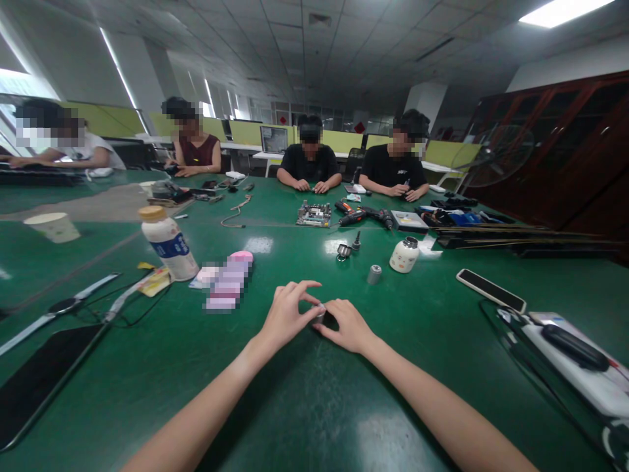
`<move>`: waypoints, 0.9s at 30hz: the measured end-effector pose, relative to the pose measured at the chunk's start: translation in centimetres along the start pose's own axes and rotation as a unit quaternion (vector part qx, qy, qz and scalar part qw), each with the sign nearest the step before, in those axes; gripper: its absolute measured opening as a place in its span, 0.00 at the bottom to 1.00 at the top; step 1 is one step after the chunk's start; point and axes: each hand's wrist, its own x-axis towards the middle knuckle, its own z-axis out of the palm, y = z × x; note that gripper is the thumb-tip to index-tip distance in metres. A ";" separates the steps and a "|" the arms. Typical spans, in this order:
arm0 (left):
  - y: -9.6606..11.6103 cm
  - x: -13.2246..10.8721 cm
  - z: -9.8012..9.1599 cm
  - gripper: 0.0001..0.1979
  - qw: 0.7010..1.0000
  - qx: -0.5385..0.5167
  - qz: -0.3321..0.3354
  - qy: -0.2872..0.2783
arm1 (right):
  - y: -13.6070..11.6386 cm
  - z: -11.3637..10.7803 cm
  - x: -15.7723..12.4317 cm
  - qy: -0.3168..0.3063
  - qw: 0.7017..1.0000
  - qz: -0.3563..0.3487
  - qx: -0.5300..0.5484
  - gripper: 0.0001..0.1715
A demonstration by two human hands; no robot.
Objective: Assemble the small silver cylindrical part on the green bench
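My left hand (285,313) pinches the top of a small silvery-white cylinder (319,314) between thumb and finger, its index finger raised above. From the other side, my right hand (348,326) curls its thumb and fingers round the same cylinder, low over the green table. Much of that piece is hidden by the fingers. Beyond my right hand stands a small grey metal cylinder (374,275). Farther off are a round metal piece with a ring (343,252), a dark pointed part (356,241) and a squat white flask (404,255) with a face drawn on it.
On the left are a milk bottle (170,244), a pink-purple item (230,280), a paper cup (53,227), a watch (63,305) and a tablet (46,377). A phone (490,290) lies right. A circuit board (313,214) and power drills (366,216) lie ahead, before several seated people.
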 end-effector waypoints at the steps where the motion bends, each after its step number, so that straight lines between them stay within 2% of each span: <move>1: 0.0 0.0 0.1 0.20 1.000 -0.001 -0.003 0.001 | 0.0 0.0 0.0 0.001 1.000 0.000 -0.001 0.16; 4: 0.3 0.0 0.1 0.18 1.000 -0.010 -0.004 0.006 | 0.0 0.0 0.0 0.000 1.000 0.001 -0.006 0.16; 7: 0.4 0.4 -0.7 0.16 0.999 -0.008 -0.009 0.037 | 0.0 0.0 0.1 -0.004 1.000 0.004 -0.014 0.16; 10: -0.6 0.7 -1.5 0.17 0.998 0.011 -0.028 0.056 | 0.0 -0.1 0.2 -0.009 1.000 0.002 -0.012 0.17; 13: -2.8 0.5 -1.3 0.17 0.999 0.030 -0.042 0.002 | -0.1 -0.2 0.2 -0.013 1.000 0.003 -0.010 0.16; 16: -5.1 0.0 -0.2 0.14 0.996 0.015 -0.062 -0.066 | -0.1 -0.2 0.2 -0.015 1.000 0.005 -0.010 0.16; 20: -6.3 -0.6 0.7 0.14 0.995 -0.032 -0.068 -0.060 | 0.0 -0.2 0.2 -0.015 1.000 0.006 -0.009 0.17; 27: -6.5 -0.7 0.5 0.14 0.993 -0.054 -0.096 -0.033 | 0.1 -0.2 0.2 -0.013 1.000 0.006 -0.006 0.17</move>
